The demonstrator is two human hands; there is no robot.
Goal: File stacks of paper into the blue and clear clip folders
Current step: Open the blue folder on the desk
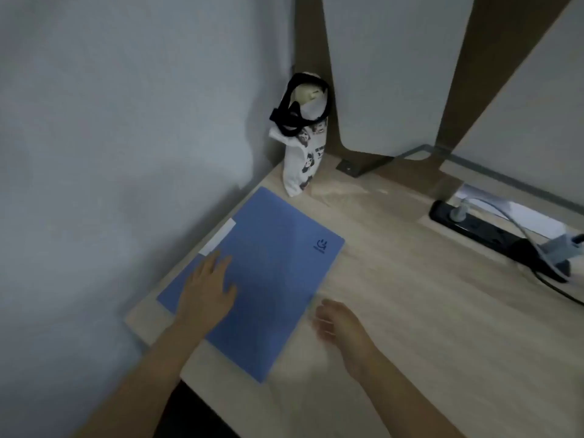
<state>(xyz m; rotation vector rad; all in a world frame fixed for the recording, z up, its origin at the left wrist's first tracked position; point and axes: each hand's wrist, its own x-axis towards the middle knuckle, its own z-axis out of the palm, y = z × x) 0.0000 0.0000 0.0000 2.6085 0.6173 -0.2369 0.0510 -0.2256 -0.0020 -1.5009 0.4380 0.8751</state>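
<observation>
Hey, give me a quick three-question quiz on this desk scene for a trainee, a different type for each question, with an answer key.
1. True or false: the left hand rests flat on the closed blue folder.
2. What stands in the desk corner beyond the folder? A) a printed cloth bag B) a lamp C) a mug
3. Fill in: the black power strip lies to the folder's ____.
Key: 1 true; 2 A; 3 right.
</observation>
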